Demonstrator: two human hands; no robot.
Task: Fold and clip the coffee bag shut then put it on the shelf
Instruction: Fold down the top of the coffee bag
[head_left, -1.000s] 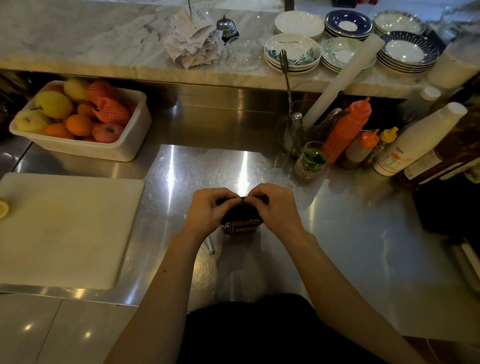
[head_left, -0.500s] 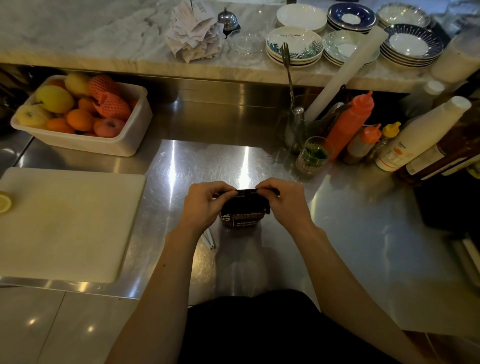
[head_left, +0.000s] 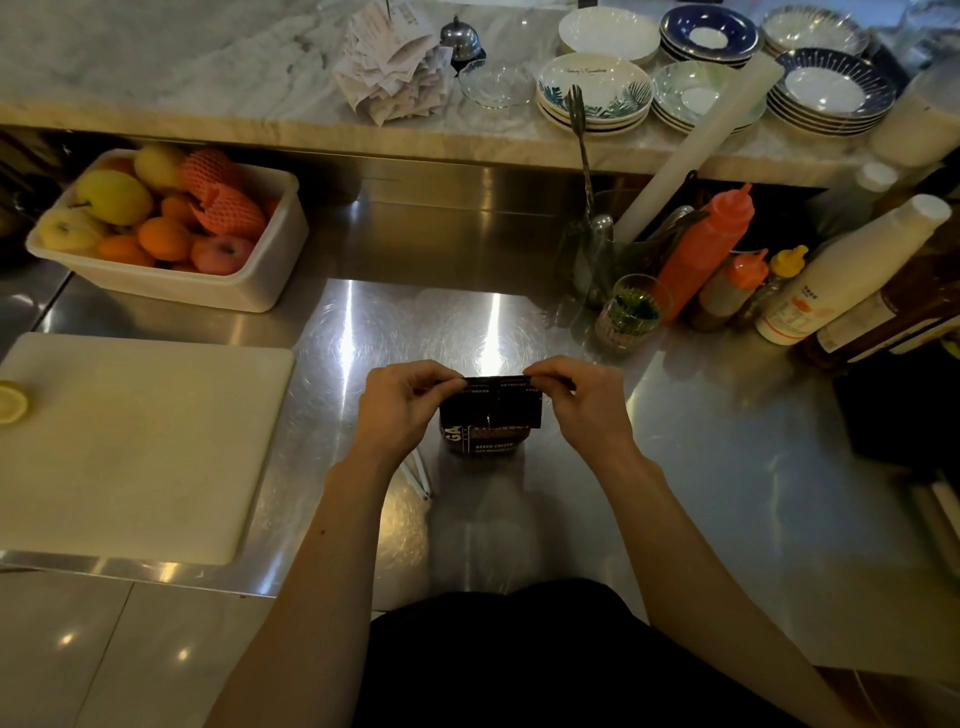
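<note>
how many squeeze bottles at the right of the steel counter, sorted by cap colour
orange-capped squeeze bottles: 2, tall, short
yellow-capped squeeze bottle: 1
white-capped squeeze bottle: 1
total: 4

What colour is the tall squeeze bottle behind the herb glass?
Orange-red squeeze bottle, clearest in the head view.

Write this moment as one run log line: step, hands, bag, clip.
step: folding top | left hand + right hand: pinching the ends of the top fold | coffee bag: upright on steel counter | clip: not on bag

Dim rm, steel counter (head_left: 701, 441), marble ledge (head_left: 182, 67)
</note>
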